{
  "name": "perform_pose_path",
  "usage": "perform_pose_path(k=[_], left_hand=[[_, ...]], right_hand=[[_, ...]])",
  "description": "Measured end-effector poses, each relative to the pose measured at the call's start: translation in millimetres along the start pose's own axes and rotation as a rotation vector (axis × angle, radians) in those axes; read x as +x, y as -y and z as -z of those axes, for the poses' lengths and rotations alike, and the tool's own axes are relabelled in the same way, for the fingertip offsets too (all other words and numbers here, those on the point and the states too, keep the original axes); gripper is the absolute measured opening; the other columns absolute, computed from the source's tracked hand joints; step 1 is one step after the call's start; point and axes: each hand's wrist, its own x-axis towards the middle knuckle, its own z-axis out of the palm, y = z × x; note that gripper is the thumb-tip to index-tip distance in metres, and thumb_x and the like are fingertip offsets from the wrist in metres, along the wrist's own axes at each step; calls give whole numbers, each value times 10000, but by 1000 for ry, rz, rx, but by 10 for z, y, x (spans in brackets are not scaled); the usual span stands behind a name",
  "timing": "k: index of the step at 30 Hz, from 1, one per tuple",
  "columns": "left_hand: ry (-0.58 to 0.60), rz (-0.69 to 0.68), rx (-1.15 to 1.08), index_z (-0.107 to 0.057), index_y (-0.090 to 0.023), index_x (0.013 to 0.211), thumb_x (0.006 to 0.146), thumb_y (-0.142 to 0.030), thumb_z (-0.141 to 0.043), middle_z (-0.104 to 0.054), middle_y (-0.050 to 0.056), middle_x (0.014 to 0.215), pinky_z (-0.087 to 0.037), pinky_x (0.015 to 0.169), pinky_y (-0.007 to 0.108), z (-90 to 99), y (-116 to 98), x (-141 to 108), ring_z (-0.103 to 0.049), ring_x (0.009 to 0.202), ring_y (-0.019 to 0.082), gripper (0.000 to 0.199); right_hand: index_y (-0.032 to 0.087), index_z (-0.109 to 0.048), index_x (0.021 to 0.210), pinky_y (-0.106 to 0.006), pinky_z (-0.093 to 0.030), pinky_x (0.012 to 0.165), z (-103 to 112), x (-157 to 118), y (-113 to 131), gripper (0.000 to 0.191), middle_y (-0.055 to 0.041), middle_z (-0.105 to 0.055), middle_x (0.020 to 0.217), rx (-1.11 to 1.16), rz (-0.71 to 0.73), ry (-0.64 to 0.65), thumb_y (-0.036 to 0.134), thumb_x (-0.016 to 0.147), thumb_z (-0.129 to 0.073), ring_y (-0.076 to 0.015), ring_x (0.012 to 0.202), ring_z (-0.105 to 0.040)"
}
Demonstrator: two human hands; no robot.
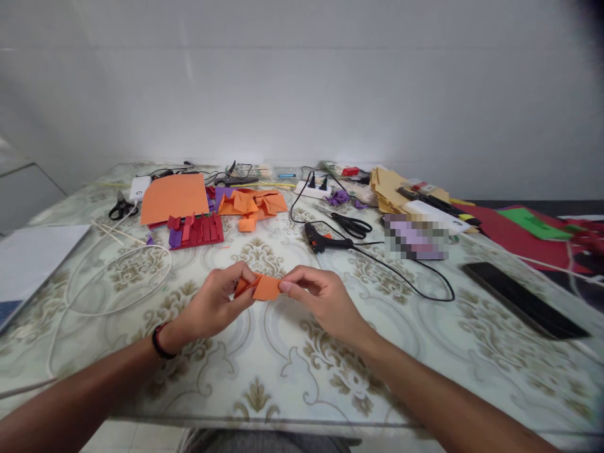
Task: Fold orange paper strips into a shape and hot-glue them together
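Note:
Between my two hands is a small folded piece of orange paper (268, 288), held a little above the patterned tablecloth (264, 352). My left hand (214, 302) pinches its folded left end between thumb and fingers. The right edge is gripped by the thumb and forefinger of my right hand (325, 302). Beyond my hands lie several folded orange paper pieces (255, 204) in a loose heap. Left of that heap sit red folded paper strips (202, 229) with some purple, beside a flat orange sheet (173, 198).
A black glue gun (325, 240) and black-handled scissors (352, 225) lie ahead to the right, near a white power strip (314, 189). Farther right rests a black phone-like slab (523, 299). A white cable (117, 313) loops across the left side. Coloured sheets (528, 233) are at far right.

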Motion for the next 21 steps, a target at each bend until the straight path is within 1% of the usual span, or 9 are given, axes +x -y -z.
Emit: perform_pose_path(k=[3,7,9,11,13,15,18,19,21], left_hand=[[51,47,-63,-547,-185,840,978,-270,-589,-559,-18,713,-383,571,234,-1,12,0,-461,612,107,167],[36,59,-84,-563,-181,859,974,-260,-593,-610,1,729,-413,579,233,-7,27,10,-528,636,118,143],[21,36,-40,-571,-180,849,963,-229,-599,-623,0,726,-425,577,228,-6,16,15,-544,636,116,127],[2,-17,55,-587,-178,839,952,-199,-609,-638,-5,722,-437,579,220,-2,-13,19,-554,629,108,117],[-20,-103,173,-613,-179,845,947,-175,-616,-669,-9,718,-454,576,207,2,-51,22,-581,611,98,103],[-50,-206,281,-641,-184,893,953,-148,-604,-726,-1,758,-495,591,197,3,-82,24,-650,629,100,80],[-53,-369,391,-658,-203,1059,976,-91,-543,-803,43,982,-586,723,215,0,-94,17,-767,835,138,181],[-44,-404,418,-648,-214,1135,982,-77,-525,-804,53,1070,-602,767,227,-1,-90,12,-778,903,147,239],[-49,-437,460,-592,-234,1285,982,-65,-521,-786,64,1183,-623,815,254,-1,-83,-4,-787,946,159,355]], right_hand=[[201,-745,799,-304,-491,723,2,2,1,191,-23,-745,791,53,-30,4,377,874,-743,-175,744,-656],[196,-743,802,-305,-494,722,7,6,-4,200,-25,-742,783,85,-56,-2,388,857,-757,-174,735,-657],[196,-741,801,-308,-495,727,7,7,-6,203,-25,-736,782,81,-58,-7,392,854,-759,-174,738,-655],[197,-740,815,-308,-493,724,4,10,-8,205,-21,-725,778,77,-67,-23,398,838,-775,-172,734,-646],[199,-738,843,-307,-489,718,0,13,-13,219,-13,-709,771,84,-82,-33,407,814,-799,-168,726,-634],[202,-732,853,-306,-485,712,-2,16,-21,242,-7,-696,766,87,-86,-33,421,793,-818,-167,720,-624],[208,-733,849,-314,-485,716,1,16,-32,252,-14,-700,782,56,-49,-21,441,797,-817,-175,729,-619],[210,-735,851,-319,-488,727,4,14,-33,248,-19,-705,796,44,-24,-19,442,807,-811,-179,741,-621],[213,-743,866,-328,-494,755,9,10,-33,227,-29,-712,827,22,31,-15,431,833,-797,-187,774,-629]])
